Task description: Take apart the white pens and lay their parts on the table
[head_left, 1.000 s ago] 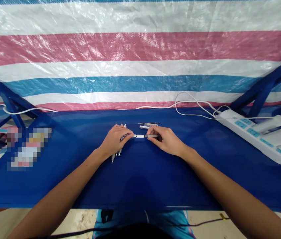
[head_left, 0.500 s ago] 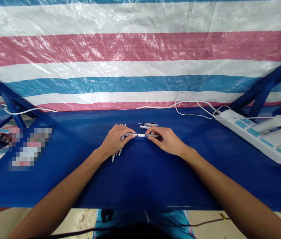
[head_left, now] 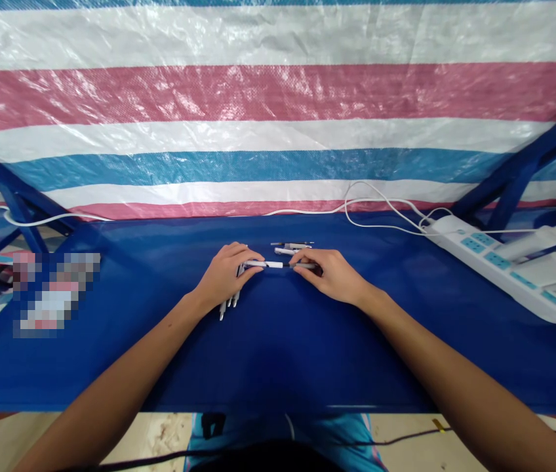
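Observation:
A white and grey pen lies level between both hands over the blue table. My left hand pinches its left end and also covers several white pens whose tips stick out below the palm. My right hand is closed on the pen's grey right end. Two more pen parts lie just behind the hands.
A white power strip with plugs and white cables sits at the right. A striped tarp hangs behind the table. Blue frame bars slant at both sides. A blurred patch lies at the left.
The pen held between the hands has shifted slightly left and up. Both hands stay almost where they were.

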The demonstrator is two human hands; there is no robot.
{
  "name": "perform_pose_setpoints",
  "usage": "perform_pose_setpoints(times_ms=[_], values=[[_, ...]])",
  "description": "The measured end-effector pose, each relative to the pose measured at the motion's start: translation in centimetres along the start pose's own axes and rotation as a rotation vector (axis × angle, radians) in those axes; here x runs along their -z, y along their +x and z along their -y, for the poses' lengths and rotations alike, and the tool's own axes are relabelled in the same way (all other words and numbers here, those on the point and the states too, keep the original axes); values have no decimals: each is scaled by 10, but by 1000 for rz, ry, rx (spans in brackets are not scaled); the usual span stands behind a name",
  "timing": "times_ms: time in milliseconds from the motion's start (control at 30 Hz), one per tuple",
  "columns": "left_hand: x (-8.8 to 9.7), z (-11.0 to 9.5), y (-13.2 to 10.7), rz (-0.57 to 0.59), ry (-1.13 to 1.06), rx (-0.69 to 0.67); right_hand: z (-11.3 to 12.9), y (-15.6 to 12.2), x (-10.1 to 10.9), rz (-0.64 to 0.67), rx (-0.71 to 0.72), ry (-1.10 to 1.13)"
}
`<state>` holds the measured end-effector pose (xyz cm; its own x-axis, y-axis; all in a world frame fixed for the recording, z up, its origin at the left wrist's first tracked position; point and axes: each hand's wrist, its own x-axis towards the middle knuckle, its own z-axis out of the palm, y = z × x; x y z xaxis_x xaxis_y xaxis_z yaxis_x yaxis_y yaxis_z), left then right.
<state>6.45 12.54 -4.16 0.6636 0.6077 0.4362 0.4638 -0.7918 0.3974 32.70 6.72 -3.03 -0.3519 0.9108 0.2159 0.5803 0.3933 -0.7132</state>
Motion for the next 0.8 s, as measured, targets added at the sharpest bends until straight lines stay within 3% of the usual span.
perform_pose_setpoints(times_ms=[800], values=[[1,1,1,12,-14,-8,1,-2,16,97,-9,-71]])
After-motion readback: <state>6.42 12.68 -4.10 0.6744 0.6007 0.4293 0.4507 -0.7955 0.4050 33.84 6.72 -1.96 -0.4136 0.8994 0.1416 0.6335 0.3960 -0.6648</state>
